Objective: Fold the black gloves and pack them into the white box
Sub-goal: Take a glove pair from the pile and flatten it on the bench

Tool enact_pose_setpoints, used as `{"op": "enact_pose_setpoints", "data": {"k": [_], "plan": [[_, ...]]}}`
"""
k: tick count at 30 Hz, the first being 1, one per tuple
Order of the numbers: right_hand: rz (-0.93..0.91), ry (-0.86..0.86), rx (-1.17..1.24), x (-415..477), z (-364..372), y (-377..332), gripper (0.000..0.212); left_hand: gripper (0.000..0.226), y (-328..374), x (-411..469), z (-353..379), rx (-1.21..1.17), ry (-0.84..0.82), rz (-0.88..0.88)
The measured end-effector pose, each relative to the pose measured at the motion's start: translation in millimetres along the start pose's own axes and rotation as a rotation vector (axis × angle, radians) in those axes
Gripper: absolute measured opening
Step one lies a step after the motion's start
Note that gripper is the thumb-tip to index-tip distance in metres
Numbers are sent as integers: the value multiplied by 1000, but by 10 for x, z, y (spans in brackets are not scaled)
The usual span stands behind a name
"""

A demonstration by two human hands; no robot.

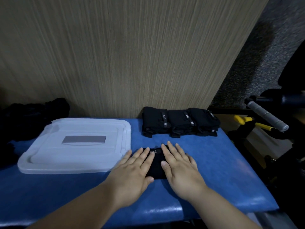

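Hands press flat on a folded black glove (156,166) at the near middle of the blue table (231,171), the left hand (132,174) covering its left side and the right hand (180,164) its right. The fingers (146,156) of both lie straight and slightly spread, palms down, curled round nothing; they only bear down on the cloth. White lettering shows on the glove's far edge between the two hands. Just beyond, against the wood-grain wall (115,55), a row of finished bundles (179,122) lies side by side, while a loose heap of black gloves (33,116) waits at the far left. The white box (77,146) sits to the left of the hands, only its lidded top on show, and nothing is visibly packed in it. The step in hand looks like smoothing and setting the fold on this glove. The next move would likely call for lifting the bundle without letting it spring open and setting it with the row beyond; before any packing, the lid would have to come off the box.
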State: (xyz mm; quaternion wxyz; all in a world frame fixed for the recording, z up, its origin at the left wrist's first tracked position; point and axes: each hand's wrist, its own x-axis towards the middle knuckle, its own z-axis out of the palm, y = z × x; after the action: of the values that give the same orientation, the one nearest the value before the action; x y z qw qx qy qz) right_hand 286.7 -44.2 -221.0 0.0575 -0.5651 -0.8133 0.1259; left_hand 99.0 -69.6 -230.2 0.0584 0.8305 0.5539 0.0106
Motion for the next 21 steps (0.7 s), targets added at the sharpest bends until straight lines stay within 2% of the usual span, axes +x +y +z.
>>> {"op": "enact_pose_setpoints", "data": {"k": [3,7,9,11,13,15,18,21], "plan": [[43,2,30,48,-16,48,52,90,-20,-11,-39,69,-39,6],[137,17,12,118,-53,173,51,70,-49,-40,-124,120,-100,-19],[129,32,33,117,-75,200,52,69,-85,-37,-137,116,-123,-19],[59,75,122,105,-101,197,57,73,-111,-46,-158,105,-127,-15],[-11,188,295,97,-131,176,63,63,-122,-56,-181,72,-144,-26],[-7,284,503,98,-177,136,55,62,-118,-55,-208,53,-134,-26],[42,210,594,124,-205,68,40,60,-127,-31,-231,52,-95,-23],[90,76,437,164,-191,45,57,58,-151,-12,-237,40,-57,-58]]}}
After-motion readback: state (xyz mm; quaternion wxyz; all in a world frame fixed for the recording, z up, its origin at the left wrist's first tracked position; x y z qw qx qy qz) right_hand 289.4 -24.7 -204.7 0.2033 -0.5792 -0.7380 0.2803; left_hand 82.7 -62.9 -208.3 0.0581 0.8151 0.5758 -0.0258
